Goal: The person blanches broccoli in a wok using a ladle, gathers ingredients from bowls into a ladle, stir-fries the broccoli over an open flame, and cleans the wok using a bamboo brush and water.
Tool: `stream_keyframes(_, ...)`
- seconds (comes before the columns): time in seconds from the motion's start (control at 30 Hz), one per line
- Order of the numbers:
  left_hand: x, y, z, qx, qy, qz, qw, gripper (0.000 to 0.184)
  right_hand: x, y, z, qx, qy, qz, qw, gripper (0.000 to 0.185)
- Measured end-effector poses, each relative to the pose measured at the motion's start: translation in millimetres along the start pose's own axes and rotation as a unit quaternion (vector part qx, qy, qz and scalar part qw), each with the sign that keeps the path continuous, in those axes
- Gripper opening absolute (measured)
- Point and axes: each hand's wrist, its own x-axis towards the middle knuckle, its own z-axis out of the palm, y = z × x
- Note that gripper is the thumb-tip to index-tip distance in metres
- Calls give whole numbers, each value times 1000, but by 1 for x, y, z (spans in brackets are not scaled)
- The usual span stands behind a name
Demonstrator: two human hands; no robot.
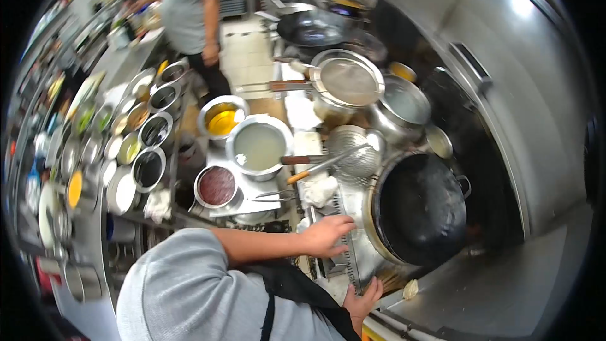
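Note:
My left hand (328,237) lies palm down at the front edge of the metal stove (356,254), its fingers stretched out and nothing seen in them. Lower down, my right hand (364,303) rests at the same edge with thumb and fingers apart. Just beyond the right hand is a bristled brush (392,278), partly hidden. A large black wok (420,208) sits on the burner ahead of both hands. Above my left hand lies a crumpled white cloth (320,191). A perforated skimmer (350,151) and a ladle (334,164) lie beside the wok, handles pointing left.
A fine strainer (347,81) rests over a pot. Pots of cloudy liquid (259,147), yellow liquid (222,121) and red sauce (216,186) stand left of the stove. Several ingredient containers (149,168) line the left counter. Another person (192,9) stands farther back, near another wok (312,27).

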Motion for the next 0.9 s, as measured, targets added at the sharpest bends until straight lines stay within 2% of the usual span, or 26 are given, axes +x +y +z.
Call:
stream_keyframes(0.07, -54, -10, -25, -27, 29, -110, 993, 52, 21, -21, 3, 215, -132, -9, 968, 60)
stream_keyframes(0.13, -104, -2, -66, -74, -18, -259, 963, 51, 31, -53, 11, 246, -221, -48, 943, 56)
stream_keyframes(0.17, -132, -12, -72, -105, 28, -275, 955, 50, 38, -74, 17, 280, -266, -49, 921, 51)
stream_keyframes(0.2, -159, -15, -88, -79, 35, -297, 951, 49, 41, -99, 24, 311, -304, -44, 899, 46)
stream_keyframes(0.27, -216, -33, -98, -25, 126, -312, 941, 48, 40, -136, 42, 326, -349, -55, 877, 46)
stream_keyframes(0.33, -255, -32, -125, -71, 180, -397, 897, 46, 46, -160, 75, 405, -449, 21, 796, 50)
stream_keyframes(0.37, -273, -32, -137, -87, 213, -418, 879, 46, 50, -186, 81, 397, -484, 59, 778, 54)
stream_keyframes(0.4, -289, -35, -148, -100, 239, -432, 864, 46, 54, -205, 99, 415, -492, 144, 752, 55)
stream_keyframes(0.43, -305, -38, -157, -108, 257, -440, 854, 45, 66, -209, 125, 450, -516, 201, 701, 69)
stream_keyframes(0.5, -336, -53, -170, -168, 287, -452, 828, 42, 90, -230, 174, 537, -478, 320, 617, 84)
stream_keyframes(0.53, -349, -62, -172, -222, 298, -462, 805, 40, 100, -241, 194, 585, -422, 383, 577, 95)
stream_keyframes(0.57, -362, -68, -178, -261, 298, -462, 793, 38, 111, -251, 209, 622, -378, 452, 516, 95)
stream_keyframes(0.6, -369, -74, -192, -296, 300, -462, 781, 37, 116, -266, 214, 599, -400, 466, 515, 98)
stream_keyframes(0.63, -367, -71, -212, -320, 282, -461, 778, 36, 111, -297, 198, 592, -442, 464, 488, 101)
stream_keyframes(0.67, -365, -71, -229, -340, 271, -467, 770, 36, 102, -316, 193, 564, -490, 425, 511, 101)
stream_keyframes(0.7, -369, -84, -235, -385, 272, -455, 755, 36, 87, -352, 166, 545, -515, 408, 521, 98)
stream_keyframes(0.73, -372, -95, -244, -427, 274, -448, 736, 36, 79, -374, 152, 531, -562, 391, 499, 92)
stream_keyframes(0.77, -364, -103, -262, -463, 267, -436, 724, 34, 74, -375, 160, 518, -613, 348, 485, 87)
stream_keyframes(0.8, -348, -109, -277, -483, 283, -439, 703, 33, 71, -380, 161, 505, -639, 293, 501, 82)
stream_keyframes(0.87, -314, -137, -299, -450, 291, -382, 753, 35, 75, -379, 158, 474, -651, 203, 558, 80)
stream_keyframes(0.9, -305, -140, -299, -449, 285, -381, 756, 35, 80, -374, 158, 479, -646, 205, 558, 80)
